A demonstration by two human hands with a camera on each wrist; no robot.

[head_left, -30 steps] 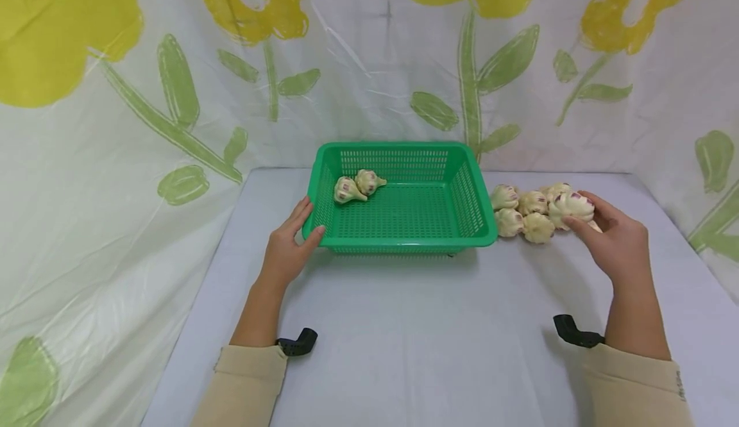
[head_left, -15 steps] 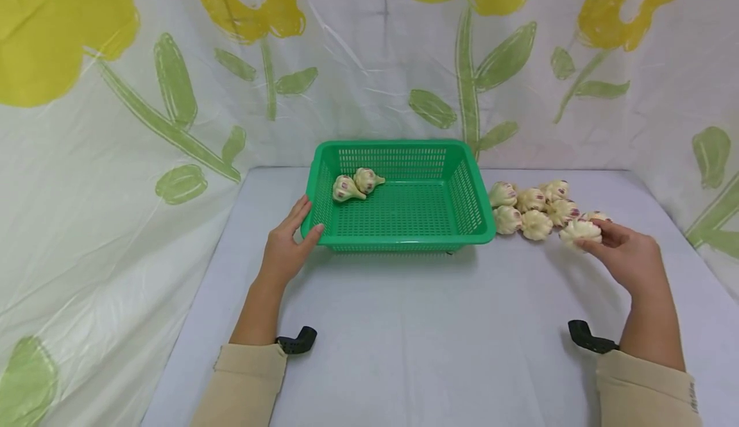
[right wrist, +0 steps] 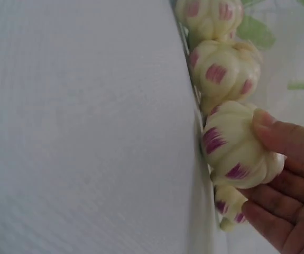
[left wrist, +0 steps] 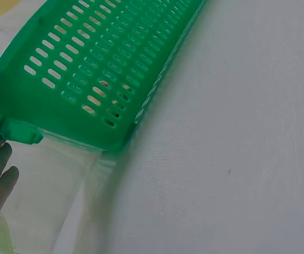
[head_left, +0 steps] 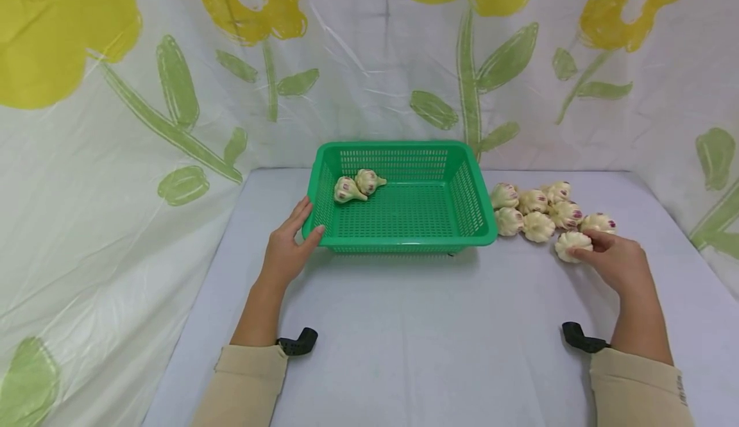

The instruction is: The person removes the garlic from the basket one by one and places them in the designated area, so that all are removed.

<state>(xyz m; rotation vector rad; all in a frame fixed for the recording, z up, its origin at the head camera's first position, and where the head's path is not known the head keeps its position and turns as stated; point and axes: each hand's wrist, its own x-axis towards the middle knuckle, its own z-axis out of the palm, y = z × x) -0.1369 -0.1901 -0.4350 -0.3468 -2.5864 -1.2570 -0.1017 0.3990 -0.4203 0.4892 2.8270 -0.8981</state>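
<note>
My right hand [head_left: 620, 260] holds a white garlic bulb [head_left: 573, 247] between thumb and fingers, low at the front of a garlic group on the table. In the right wrist view, purple streaks mark the held garlic bulb [right wrist: 239, 145], and the thumb presses its upper side. My left hand [head_left: 287, 242] rests at the near left corner of a green plastic basket [head_left: 398, 242], its fingers extended along the side and its thumb at the front rim. Two garlic bulbs [head_left: 349, 190] lie inside the basket at the left. Beneath the basket's edge, several fingers [left wrist: 1, 182] show in the left wrist view.
Several garlic bulbs [head_left: 539, 227] lie clustered to the right of the basket, the nearest close to its right wall. A white cloth covers the table [head_left: 416, 337]. Behind it hangs a white curtain [head_left: 369, 93] printed with yellow flowers and green leaves.
My right hand has brought the garlic bulb from over the cluster down and towards me, first swinging right, then slightly back left. My left hand and the basket stay in place.
</note>
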